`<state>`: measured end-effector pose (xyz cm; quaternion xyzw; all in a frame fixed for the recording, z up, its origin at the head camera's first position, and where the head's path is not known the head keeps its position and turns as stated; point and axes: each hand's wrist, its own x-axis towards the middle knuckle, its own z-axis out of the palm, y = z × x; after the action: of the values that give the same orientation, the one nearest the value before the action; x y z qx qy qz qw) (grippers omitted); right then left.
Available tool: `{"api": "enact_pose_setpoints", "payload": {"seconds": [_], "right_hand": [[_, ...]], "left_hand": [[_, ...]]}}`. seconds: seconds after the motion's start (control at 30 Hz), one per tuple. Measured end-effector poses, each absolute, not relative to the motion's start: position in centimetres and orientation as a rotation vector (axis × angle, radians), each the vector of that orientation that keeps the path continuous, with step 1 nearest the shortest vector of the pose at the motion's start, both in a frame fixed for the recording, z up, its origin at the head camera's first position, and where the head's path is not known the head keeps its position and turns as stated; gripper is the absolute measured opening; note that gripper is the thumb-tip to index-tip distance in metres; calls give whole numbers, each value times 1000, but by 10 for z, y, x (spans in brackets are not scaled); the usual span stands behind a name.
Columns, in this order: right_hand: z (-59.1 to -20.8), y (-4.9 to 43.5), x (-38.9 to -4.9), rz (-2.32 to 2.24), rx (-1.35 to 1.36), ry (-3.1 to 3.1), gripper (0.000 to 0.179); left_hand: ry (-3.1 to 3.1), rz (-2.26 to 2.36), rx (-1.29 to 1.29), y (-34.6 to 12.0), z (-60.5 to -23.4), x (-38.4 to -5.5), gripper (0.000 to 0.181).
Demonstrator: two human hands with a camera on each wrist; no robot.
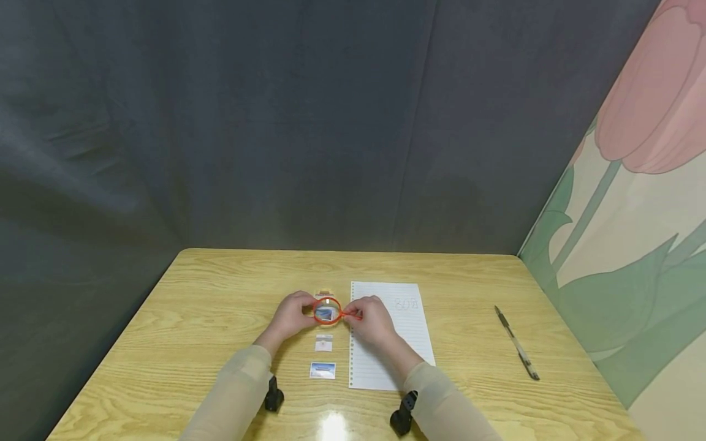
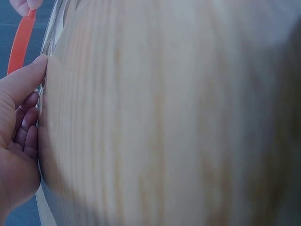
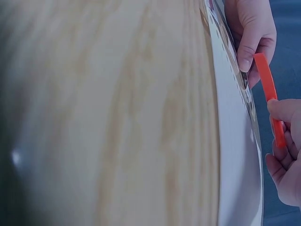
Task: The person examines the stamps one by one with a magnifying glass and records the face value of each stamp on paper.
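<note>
My right hand (image 1: pixel 371 318) pinches the handle of a red-orange magnifying glass (image 1: pixel 341 313) between thumb and fingers. Its round lens is over a small picture card (image 1: pixel 325 314), and a blue and white picture shows through it. At the card's left edge, my left hand (image 1: pixel 291 315) holds it low against the table, thumb toward me and forefinger on the far side. The right wrist view has the magnifier (image 3: pixel 267 77) edge-on, raised above the tabletop, with the left thumb beside a thin dark edge. The left fingers (image 2: pixel 30 122) are curled in the left wrist view.
Two more small cards, a pale one (image 1: pixel 323 342) and a blue one (image 1: pixel 322 370), lie nearer me in a column; another card (image 1: pixel 324 294) is beyond the lens. Lined paper (image 1: pixel 410 343) with pencil-like marks lies under my right forearm. A pen (image 1: pixel 516 343) rests farther right.
</note>
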<state>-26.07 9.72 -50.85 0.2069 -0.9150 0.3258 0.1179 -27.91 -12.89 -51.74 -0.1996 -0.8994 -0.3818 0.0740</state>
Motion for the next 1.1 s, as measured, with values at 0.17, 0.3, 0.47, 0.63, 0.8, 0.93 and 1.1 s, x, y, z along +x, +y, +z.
{"api": "enact_pose_setpoints", "payload": {"seconds": [0.17, 0.3, 0.47, 0.63, 0.8, 0.93, 1.1], "right_hand": [[-510, 98, -261, 958, 609, -2660, 8], [-509, 98, -260, 954, 602, -2666, 8], [-509, 98, -260, 962, 601, -2671, 8], [-509, 99, -260, 986, 606, -2666, 7], [-506, 107, -255, 1029, 587, -2655, 5], [-502, 124, -252, 1087, 542, -2619, 3], [-500, 159, -250, 1093, 469, -2579, 3]], "left_hand": [[-2700, -1140, -598, -129, -518, -279, 30], [-2692, -1135, -610, -129, -518, -279, 30], [-2698, -1127, -601, -129, -519, -279, 31], [-2697, -1130, -607, -130, -519, -280, 31], [-2721, -1165, -585, -129, -518, -278, 30], [-2754, -1225, -533, -129, -516, -276, 29], [-2772, -1257, -505, -129, -514, -274, 29]]}}
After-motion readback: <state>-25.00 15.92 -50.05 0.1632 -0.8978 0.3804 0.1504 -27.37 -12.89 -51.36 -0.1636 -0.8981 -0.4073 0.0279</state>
